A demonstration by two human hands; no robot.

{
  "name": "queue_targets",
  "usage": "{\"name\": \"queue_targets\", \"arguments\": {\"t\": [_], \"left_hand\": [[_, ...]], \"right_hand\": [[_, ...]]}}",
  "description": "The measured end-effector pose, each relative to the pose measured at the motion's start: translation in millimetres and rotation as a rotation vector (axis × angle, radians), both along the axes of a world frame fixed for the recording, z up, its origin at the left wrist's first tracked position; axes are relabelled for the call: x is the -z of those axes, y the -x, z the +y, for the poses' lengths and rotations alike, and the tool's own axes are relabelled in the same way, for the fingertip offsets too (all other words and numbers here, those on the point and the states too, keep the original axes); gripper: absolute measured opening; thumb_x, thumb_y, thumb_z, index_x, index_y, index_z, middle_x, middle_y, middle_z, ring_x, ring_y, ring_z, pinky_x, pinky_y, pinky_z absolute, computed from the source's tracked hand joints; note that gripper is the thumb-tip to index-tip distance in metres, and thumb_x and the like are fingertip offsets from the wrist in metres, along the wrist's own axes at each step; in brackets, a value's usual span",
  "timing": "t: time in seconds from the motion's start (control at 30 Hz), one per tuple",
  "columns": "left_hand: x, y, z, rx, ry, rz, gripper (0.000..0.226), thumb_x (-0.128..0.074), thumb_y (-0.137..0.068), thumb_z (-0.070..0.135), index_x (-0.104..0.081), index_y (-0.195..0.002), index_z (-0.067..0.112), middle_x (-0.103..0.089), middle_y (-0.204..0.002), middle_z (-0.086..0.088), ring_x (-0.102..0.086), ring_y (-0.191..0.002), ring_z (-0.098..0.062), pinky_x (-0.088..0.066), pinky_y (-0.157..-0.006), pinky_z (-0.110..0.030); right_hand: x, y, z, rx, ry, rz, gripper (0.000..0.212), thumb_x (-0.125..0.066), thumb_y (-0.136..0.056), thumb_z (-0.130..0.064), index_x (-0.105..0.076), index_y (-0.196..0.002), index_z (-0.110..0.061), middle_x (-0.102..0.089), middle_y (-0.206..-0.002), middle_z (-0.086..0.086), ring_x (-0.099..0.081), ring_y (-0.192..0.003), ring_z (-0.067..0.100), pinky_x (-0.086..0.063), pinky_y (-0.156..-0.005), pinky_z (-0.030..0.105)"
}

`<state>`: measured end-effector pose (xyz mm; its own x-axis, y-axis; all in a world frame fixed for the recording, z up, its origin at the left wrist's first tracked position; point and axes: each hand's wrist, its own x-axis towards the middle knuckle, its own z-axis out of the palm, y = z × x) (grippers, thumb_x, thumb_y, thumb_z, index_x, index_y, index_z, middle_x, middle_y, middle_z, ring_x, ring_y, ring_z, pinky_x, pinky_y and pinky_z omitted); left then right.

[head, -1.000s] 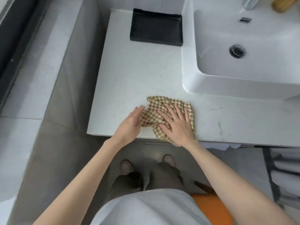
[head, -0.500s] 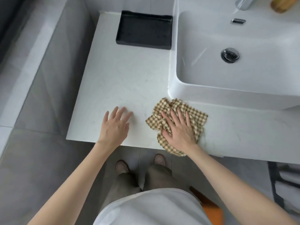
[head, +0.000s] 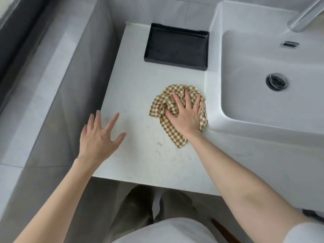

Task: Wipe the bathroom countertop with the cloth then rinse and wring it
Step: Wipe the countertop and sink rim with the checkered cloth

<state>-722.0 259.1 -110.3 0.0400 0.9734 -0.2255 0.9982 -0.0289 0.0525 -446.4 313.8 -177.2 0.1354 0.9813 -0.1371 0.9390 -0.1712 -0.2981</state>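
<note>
A crumpled brown-and-cream checked cloth (head: 165, 99) lies on the white countertop (head: 140, 160), close against the left wall of the white basin (head: 215, 95). My right hand (head: 185, 114) presses flat on the cloth with the fingers spread and the thumb tucked into a fold. My left hand (head: 99, 137) hovers over the counter's left edge, open, fingers apart, holding nothing. Faint grey smudges mark the counter just below the cloth.
A black rectangular tray (head: 176, 47) sits at the back of the counter beside the basin. The basin has a metal drain (head: 277, 81) and a chrome tap (head: 305, 16) at the top right. Grey tiled floor and a ledge lie to the left.
My right hand has pushed the cloth away from the counter's front edge, up alongside the basin's left wall. My left hand has let go of the cloth and shifted left, off the surface.
</note>
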Motion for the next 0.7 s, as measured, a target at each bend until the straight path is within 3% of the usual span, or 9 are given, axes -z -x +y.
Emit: {"name": "queue_targets", "arguments": {"t": [0.13,0.3,0.5,0.7], "left_hand": [[9,18,16,-0.022,0.07,0.001,0.09,-0.035,-0.073,0.081,0.0,-0.147,0.045,-0.006,-0.159,-0.015,-0.008,-0.146,-0.034,-0.027,-0.111,-0.053],[16,27,19,-0.003,0.129,-0.034,0.094,-0.04,-0.071,0.082,0.002,-0.147,0.045,-0.012,-0.158,-0.013,-0.012,-0.146,-0.032,-0.029,-0.11,-0.051],[20,29,11,0.0,0.103,-0.123,0.089,-0.044,-0.074,0.077,-0.007,-0.147,0.041,-0.02,-0.155,-0.014,-0.021,-0.142,-0.033,-0.032,-0.108,-0.052],[21,30,12,0.022,0.077,-0.153,0.089,-0.045,-0.075,0.076,-0.008,-0.148,0.04,-0.022,-0.154,-0.015,-0.022,-0.142,-0.034,-0.032,-0.108,-0.052]], "right_hand": [[0,8,40,0.068,0.036,-0.102,0.08,-0.02,-0.076,-0.084,-0.002,-0.147,-0.05,0.008,-0.161,-0.002,0.014,-0.142,0.048,0.012,-0.111,0.065],[-1,46,42,0.019,0.037,-0.149,0.084,-0.013,-0.074,-0.087,0.003,-0.147,-0.049,0.01,-0.161,-0.003,0.017,-0.141,0.048,0.008,-0.105,0.073],[0,52,-8,-0.188,0.003,-0.177,0.078,-0.017,-0.08,-0.084,-0.005,-0.148,-0.047,0.002,-0.161,-0.007,0.013,-0.146,0.037,0.004,-0.11,0.068],[0,-1,8,0.008,-0.014,-0.067,0.07,-0.023,-0.083,-0.08,-0.011,-0.146,-0.053,0.001,-0.161,-0.007,0.012,-0.146,0.035,0.003,-0.116,0.06]]}}
